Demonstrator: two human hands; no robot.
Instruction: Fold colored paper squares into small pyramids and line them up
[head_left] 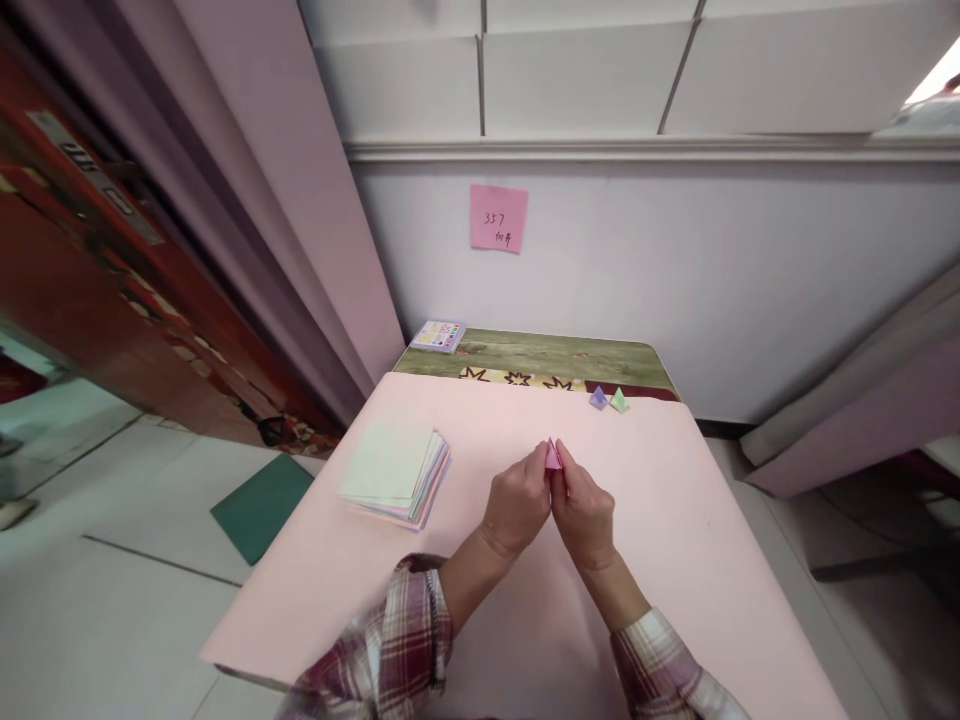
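From where I stand, the left grip (pixel 517 503) and right grip (pixel 585 505) are both clamped, fingertip to fingertip, on a small folded pink paper (pixel 553 456) over the pink-covered worktop (pixel 690 570). Beyond them, slightly right, a purple folded paper (pixel 598 399) sits beside a green folded paper (pixel 619 401). Left of the grip lies a stack of coloured paper sheets (pixel 386 462), pale green on top.

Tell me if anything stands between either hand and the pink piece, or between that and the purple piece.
Nothing visible: the left hand and right hand both pinch the pink piece. Toward the purple piece, only the right fingertips edge it; beyond them, just tabletop shows.
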